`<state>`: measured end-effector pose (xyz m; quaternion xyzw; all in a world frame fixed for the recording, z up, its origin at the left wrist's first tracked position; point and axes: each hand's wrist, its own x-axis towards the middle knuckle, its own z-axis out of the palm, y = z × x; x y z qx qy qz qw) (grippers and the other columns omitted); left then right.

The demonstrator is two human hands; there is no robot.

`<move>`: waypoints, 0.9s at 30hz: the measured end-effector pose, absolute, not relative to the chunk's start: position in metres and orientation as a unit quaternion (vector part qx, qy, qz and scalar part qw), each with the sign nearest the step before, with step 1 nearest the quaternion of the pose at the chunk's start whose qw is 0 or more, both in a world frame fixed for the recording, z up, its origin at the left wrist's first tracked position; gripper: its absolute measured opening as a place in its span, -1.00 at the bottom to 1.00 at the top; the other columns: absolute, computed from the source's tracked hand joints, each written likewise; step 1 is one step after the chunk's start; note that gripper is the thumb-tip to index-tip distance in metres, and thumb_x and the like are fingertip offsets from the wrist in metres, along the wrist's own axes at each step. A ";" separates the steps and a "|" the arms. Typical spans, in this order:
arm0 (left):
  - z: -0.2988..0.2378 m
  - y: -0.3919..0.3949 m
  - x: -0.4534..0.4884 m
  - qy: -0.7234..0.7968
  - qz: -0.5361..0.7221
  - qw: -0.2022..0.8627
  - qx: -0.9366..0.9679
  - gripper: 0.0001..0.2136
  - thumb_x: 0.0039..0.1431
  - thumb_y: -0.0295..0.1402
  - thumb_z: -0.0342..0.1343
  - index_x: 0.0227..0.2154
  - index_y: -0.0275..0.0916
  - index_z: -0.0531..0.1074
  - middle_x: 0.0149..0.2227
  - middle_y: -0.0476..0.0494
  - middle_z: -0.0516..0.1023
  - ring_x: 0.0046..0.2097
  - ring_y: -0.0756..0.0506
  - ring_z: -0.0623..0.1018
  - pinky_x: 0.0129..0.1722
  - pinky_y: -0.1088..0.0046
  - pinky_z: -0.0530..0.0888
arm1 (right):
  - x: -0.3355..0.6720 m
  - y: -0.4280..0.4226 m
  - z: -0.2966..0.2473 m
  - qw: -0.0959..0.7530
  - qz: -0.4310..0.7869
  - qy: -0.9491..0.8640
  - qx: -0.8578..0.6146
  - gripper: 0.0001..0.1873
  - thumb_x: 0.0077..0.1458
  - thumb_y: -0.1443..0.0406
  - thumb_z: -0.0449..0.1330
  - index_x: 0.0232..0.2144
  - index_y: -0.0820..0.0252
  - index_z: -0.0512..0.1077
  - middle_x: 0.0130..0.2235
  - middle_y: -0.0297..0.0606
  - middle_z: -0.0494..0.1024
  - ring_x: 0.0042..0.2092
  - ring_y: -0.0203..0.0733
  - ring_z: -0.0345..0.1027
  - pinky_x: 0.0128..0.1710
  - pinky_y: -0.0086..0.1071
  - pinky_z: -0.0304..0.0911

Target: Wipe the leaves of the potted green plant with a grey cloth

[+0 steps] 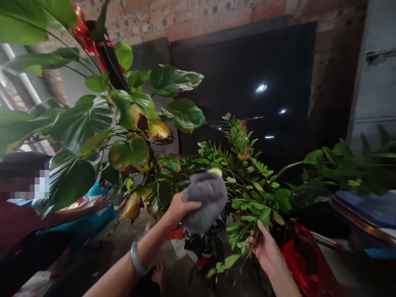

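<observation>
My left hand [177, 208] grips a grey cloth [205, 201] and presses it against the small-leaved green plant [244, 173]. A pale bangle sits on that wrist. My right hand [265, 246] closes round a leafy stem of the same plant [247, 231] from below, fingers wrapped on it. A large-leaved plant [93, 123] with yellowing, brown-edged leaves rises at the left, just beside the cloth.
Another person [18, 218] sits at the lower left, an arm stretched toward a blue object [93, 206]. A big dark glossy panel [247, 82] leans on the brick wall behind. A red wrapping [303, 260] lies at the lower right; more foliage [349, 165] reaches in from the right.
</observation>
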<state>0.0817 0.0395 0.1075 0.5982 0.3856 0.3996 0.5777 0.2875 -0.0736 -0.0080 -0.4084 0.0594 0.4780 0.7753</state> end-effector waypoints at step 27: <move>0.140 0.038 0.072 0.355 0.458 0.497 0.646 -0.70 -0.44 -0.39 0.35 -0.48 -0.19 0.50 -0.51 0.05 0.53 -0.44 -0.05 0.47 -0.36 0.49 0.43 | 0.295 -0.076 -0.020 0.776 0.482 0.032 -0.406 -0.60 -0.38 0.23 0.45 -0.50 0.15 0.32 -0.68 -0.50 0.40 -0.68 -0.33 0.25 -0.70 -0.46 0.21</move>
